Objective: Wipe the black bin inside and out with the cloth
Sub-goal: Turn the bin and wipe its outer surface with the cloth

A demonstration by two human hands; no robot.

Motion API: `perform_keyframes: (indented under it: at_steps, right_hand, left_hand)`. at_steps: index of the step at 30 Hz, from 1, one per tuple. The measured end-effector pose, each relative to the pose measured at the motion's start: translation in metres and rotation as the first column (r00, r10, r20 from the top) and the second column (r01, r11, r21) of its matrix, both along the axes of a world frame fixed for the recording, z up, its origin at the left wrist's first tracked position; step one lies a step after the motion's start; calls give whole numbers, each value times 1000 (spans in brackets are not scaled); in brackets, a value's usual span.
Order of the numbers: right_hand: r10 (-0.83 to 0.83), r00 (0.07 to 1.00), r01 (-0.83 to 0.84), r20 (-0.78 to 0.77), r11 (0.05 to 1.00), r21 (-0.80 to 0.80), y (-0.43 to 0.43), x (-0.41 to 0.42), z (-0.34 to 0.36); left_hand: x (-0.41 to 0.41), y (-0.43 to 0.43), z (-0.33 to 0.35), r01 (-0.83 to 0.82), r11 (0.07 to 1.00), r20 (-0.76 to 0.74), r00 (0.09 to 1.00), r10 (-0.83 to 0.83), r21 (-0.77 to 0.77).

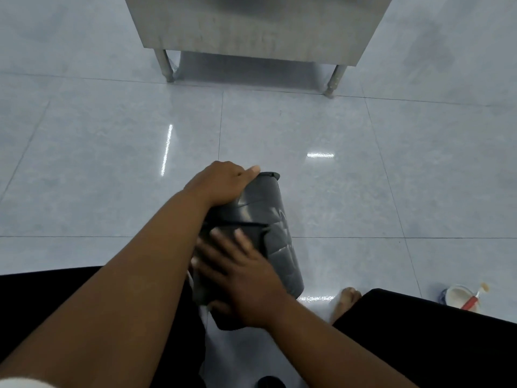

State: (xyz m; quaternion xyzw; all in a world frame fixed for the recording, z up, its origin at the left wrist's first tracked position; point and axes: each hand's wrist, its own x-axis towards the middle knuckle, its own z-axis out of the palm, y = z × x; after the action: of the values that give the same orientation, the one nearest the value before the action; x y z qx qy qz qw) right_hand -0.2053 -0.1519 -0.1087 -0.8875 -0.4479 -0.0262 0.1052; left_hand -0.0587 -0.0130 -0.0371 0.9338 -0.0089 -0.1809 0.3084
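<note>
A person sits low over a pale tiled floor [112, 163], legs in black. The black bin [275, 228] lies tipped on its side between the knees, just below the centre. The left hand [223, 183] clamps its far end at 12 o'clock, fingers wrapped over the edge. The right hand [246, 278] presses flat on the bin's near end, fingers spread apart; a sliver of white cloth [205, 310] shows beneath it. A steel cabinet [251, 23] stands at 12 o'clock. A small bowl [461, 299] sits at 4 o'clock beside a bare foot [345, 301]
</note>
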Motion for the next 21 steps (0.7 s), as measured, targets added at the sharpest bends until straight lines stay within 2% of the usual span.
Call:
perform_keyframes:
  at_steps: [2,4,5,6,7,8,9,10,11,12,13,14,15,16,17,19,21]
  right_hand:
    - [-249,964,258,-93,960,112,-22,11,0]
    - [-374,866,450,-332,872,191,-45,24,-4]
    - [-381,762,549,-524,810,208,-53,31,-10]
    - [-353,595,664,-722,723,194,-58,38,-14]
    - [-298,378,786,-877,603,134,-59,45,-16]
    - [-252,167,868,-953,496,21,-58,50,-18]
    - [-239,18,907,-971,413,-85,-54,52,-17]
    - [-294,-23,918,-956,372,-136,-47,52,-16]
    - [-396,46,928,-917,357,-107,-40,49,-15]
    - [-506,189,921,-841,390,-27,-30,44,-12]
    - [-591,370,870,-717,492,44,-18,37,-7]
    - [-624,570,768,-535,636,75,-4,28,1]
    - [-565,756,613,-329,788,56,11,18,5]
    - [-412,896,419,-164,908,13,24,11,9]
    - [-208,976,205,-66,978,-41,33,8,12]
    - [107,994,-103,29,987,-122,34,15,12]
    - [171,985,-169,36,984,-54,21,30,10]
  left_hand:
    - [0,11,-8,-10,998,2,1000,11,-65]
    - [-2,20,-10,-15,992,-2,1000,15,-128]
    - [-4,23,-9,-20,987,-4,1000,20,-158]
    - [-5,26,-9,-35,979,-26,999,31,-199]
    - [-7,30,-10,-60,967,-69,997,45,-247]
    - [-9,34,-10,-97,953,-120,991,64,-288]
    - [-11,40,-11,-132,940,-168,982,82,-314]
    - [-12,46,-11,-164,929,-203,974,100,-331]
    - [-14,51,-11,-188,921,-222,968,116,-342]
    - [-14,55,-13,-211,913,-232,964,134,-348]
    - [-15,56,-15,-222,910,-231,962,146,-351]
    - [-15,56,-15,-226,909,-228,962,151,-351]
    - [-15,54,-15,-215,913,-219,965,144,-346]
    - [-15,52,-14,-205,919,-207,968,140,-338]
    - [-15,51,-13,-204,923,-203,969,142,-326]
    - [-14,52,-11,-247,923,-246,953,176,-296]
    - [-14,52,-8,-273,918,-297,937,186,-286]
